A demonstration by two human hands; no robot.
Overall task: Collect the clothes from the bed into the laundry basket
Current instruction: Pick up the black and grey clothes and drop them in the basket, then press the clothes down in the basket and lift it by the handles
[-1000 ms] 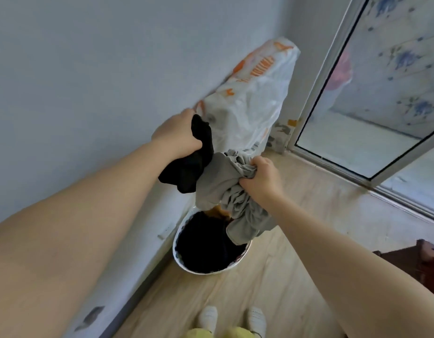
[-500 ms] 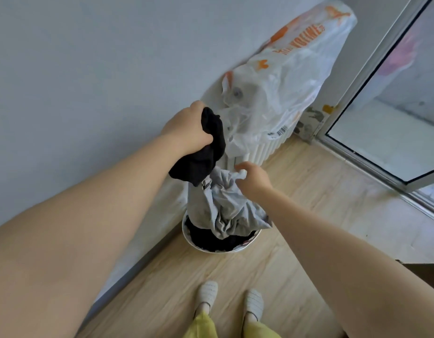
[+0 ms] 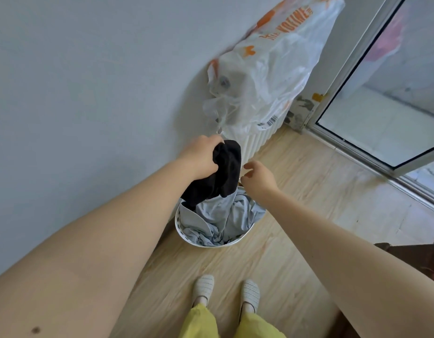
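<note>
A white perforated laundry basket (image 3: pixel 186 234) stands on the wooden floor against the wall. A crumpled grey garment (image 3: pixel 225 217) lies in it and spills over its right rim. My left hand (image 3: pixel 201 158) grips a black garment (image 3: pixel 223 174) that hangs just above the basket's far left side. My right hand (image 3: pixel 258 175) hovers beside the black garment above the basket, fingers loosely spread and holding nothing.
A white and orange plastic bag (image 3: pixel 272 69) sits on a white ribbed radiator (image 3: pixel 257 140) just beyond the basket. A glass sliding door (image 3: pixel 382 113) runs along the right. A dark wooden furniture corner (image 3: pixel 421 257) shows at far right. My feet (image 3: pixel 225 291) stand near the basket.
My right hand let go of the grey garment, which dropped into the basket. The black garment stays in my left hand, and the view tilted further down.
</note>
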